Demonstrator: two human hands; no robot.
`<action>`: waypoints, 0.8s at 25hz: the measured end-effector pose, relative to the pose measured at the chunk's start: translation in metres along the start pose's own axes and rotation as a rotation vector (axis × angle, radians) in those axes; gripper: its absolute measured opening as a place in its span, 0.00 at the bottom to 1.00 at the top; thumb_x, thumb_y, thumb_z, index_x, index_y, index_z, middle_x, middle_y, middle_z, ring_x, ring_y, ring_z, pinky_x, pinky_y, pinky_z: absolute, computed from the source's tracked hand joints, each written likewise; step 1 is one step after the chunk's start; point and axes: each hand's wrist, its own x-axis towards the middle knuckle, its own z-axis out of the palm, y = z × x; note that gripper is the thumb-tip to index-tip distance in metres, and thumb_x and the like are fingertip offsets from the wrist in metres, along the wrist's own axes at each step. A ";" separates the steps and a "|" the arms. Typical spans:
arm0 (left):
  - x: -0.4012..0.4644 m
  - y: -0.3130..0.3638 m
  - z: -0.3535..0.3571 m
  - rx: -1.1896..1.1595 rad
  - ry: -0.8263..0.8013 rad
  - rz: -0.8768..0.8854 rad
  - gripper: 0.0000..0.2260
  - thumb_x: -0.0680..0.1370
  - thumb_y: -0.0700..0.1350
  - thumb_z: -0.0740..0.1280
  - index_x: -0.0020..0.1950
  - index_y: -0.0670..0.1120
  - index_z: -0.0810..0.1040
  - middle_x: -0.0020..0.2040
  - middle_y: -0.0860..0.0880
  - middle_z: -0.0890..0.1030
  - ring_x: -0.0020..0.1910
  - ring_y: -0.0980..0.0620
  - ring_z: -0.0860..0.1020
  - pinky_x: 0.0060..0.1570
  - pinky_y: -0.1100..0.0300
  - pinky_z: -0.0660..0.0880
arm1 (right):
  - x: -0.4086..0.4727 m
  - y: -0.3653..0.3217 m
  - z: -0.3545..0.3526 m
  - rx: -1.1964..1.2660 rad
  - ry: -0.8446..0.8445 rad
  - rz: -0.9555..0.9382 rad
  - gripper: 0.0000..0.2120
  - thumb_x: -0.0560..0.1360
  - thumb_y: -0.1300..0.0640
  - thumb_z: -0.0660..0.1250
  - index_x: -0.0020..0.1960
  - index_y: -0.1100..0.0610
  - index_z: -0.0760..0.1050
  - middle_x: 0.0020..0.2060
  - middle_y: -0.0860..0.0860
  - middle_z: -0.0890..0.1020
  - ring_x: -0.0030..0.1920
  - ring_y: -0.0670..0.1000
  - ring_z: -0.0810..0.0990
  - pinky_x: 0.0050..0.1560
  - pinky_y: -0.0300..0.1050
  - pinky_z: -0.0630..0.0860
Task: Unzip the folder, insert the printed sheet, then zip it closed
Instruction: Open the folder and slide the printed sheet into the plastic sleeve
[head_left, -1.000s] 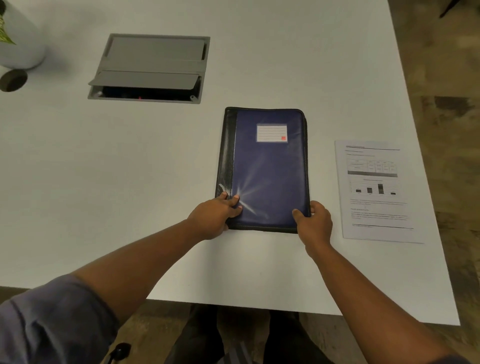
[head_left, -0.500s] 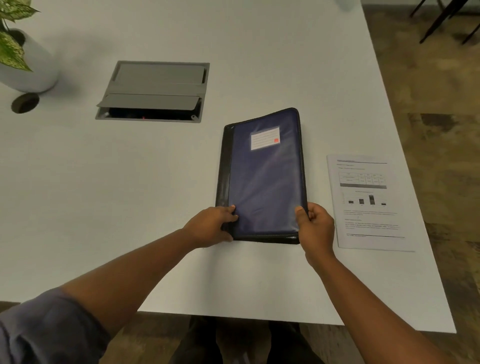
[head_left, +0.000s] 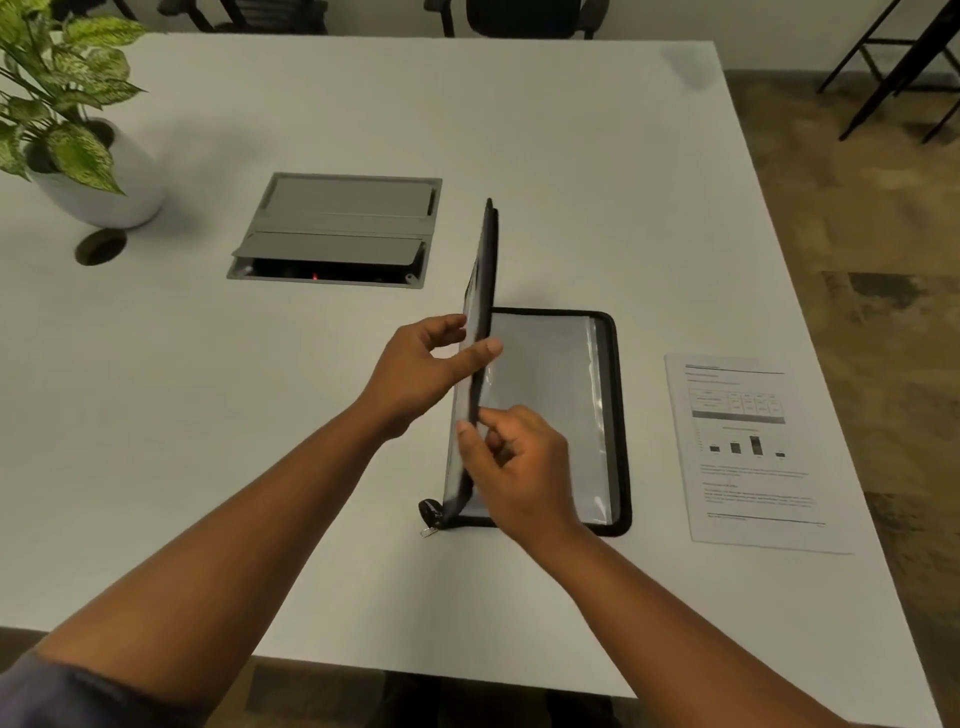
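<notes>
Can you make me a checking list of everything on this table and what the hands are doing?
Surface: white table, mostly bare.
Job's things: folder unzipped, cover lifted upright, clear sleeve showing; printed sheet flat on the table to its right, not inside.
Clutter: potted plant; grey socket box, lid partly up.
Hands: left hand and right hand both pinch the cover's edge.
Cables: nothing seen.
Surroundings: chairs behind the table.

Printed sheet (head_left: 748, 449): text too small, we can't read it. Plant (head_left: 57, 93) at table's (head_left: 519, 130) far-left corner: cut by frame edge. Folder (head_left: 550, 415) near edge partly behind right hand (head_left: 519, 467).
</notes>
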 end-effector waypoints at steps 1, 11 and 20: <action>0.000 0.002 -0.003 0.022 0.008 0.016 0.25 0.71 0.58 0.77 0.66 0.52 0.80 0.60 0.56 0.83 0.59 0.61 0.80 0.60 0.50 0.79 | 0.002 -0.003 0.007 -0.033 -0.056 -0.040 0.17 0.80 0.44 0.63 0.40 0.55 0.76 0.32 0.46 0.73 0.33 0.47 0.73 0.33 0.44 0.74; 0.013 -0.028 -0.070 0.337 0.162 -0.029 0.10 0.82 0.40 0.64 0.60 0.50 0.79 0.50 0.52 0.83 0.45 0.52 0.82 0.36 0.60 0.78 | 0.025 0.142 -0.039 -0.570 -0.205 0.529 0.29 0.77 0.42 0.66 0.73 0.56 0.69 0.72 0.57 0.69 0.68 0.59 0.70 0.65 0.56 0.71; 0.030 -0.110 -0.122 0.388 0.253 -0.180 0.26 0.84 0.37 0.57 0.82 0.48 0.57 0.76 0.45 0.69 0.72 0.40 0.70 0.66 0.50 0.70 | 0.011 0.205 -0.078 -0.668 -0.214 0.775 0.39 0.72 0.37 0.70 0.75 0.56 0.64 0.70 0.59 0.70 0.70 0.62 0.68 0.67 0.59 0.69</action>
